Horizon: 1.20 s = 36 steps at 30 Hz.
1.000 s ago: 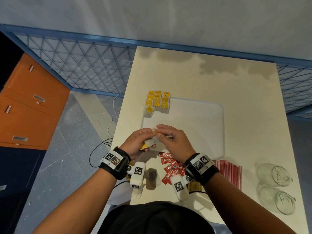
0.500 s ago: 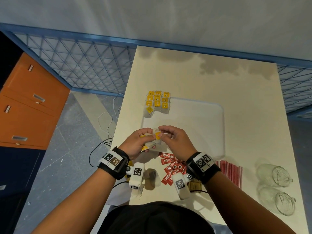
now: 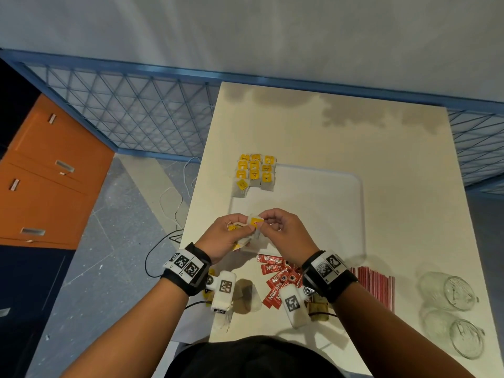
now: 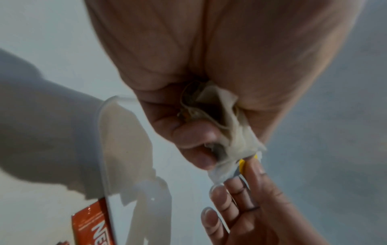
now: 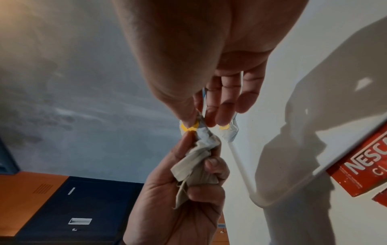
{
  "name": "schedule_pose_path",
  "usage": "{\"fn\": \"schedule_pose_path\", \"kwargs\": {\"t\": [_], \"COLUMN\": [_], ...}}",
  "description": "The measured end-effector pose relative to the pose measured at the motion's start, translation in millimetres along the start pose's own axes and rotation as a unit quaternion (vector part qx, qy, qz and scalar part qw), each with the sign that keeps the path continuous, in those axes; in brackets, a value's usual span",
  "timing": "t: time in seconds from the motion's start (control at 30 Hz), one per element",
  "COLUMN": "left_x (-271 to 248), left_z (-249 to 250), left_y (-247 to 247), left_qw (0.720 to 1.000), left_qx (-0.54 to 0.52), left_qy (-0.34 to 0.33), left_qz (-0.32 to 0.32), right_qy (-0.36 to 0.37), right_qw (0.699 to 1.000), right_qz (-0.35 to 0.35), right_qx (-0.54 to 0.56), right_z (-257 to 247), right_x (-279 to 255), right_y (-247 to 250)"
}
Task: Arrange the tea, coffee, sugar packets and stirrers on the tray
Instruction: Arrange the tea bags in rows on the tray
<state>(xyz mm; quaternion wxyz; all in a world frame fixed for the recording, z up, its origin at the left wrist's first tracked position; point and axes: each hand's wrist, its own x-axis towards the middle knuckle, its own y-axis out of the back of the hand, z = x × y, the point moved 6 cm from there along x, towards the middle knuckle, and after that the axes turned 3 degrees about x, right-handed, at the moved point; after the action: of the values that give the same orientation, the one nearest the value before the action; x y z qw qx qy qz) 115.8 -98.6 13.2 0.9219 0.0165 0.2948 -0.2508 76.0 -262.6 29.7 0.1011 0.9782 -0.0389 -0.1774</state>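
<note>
Over the near-left corner of the white plastic tray [image 3: 341,203], the left hand [image 3: 226,238] curls around a bunch of pale paper tea bags [image 4: 228,126]. The right hand [image 3: 286,233] pinches the top yellow-tagged tea bag [image 3: 255,222] between thumb and fingertips. Red coffee sachets [image 3: 275,279] lie at the tray's near edge, red stirrers [image 3: 376,285] to their right.

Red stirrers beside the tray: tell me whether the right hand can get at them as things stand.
Probably yes, once freed. The stirrers lie uncovered just right of the right hand, but that hand is pinching a tea bag together with the left hand.
</note>
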Motion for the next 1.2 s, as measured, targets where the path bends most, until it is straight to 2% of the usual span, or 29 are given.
{"fn": "schedule_pose_path", "kwargs": {"t": [0.13,0.43,0.67,0.93,1.2], "left_x": [7,25,37,49,58], "left_z": [1,-10,-3,4,-5], "left_y": [1,14,13,15,21], "left_qw": [1.000,0.988,0.947,0.944,0.951], "left_qx": [-0.015,-0.117,-0.290,-0.304,-0.283], "left_qy": [0.002,0.089,0.137,0.127,0.120], "left_qz": [0.013,0.040,0.018,0.022,0.022], "right_qy": [0.007,0.020,0.013,-0.027,-0.025], "right_qw": [1.000,0.996,0.990,0.980,0.971], "right_qz": [0.000,0.072,0.050,0.070,0.078], "right_qx": [-0.020,-0.038,-0.128,-0.186,-0.225], "right_z": [3,3,9,22,17], "right_x": [9,61,102,127,132], "right_y": [-2,12,3,-6,-3]}}
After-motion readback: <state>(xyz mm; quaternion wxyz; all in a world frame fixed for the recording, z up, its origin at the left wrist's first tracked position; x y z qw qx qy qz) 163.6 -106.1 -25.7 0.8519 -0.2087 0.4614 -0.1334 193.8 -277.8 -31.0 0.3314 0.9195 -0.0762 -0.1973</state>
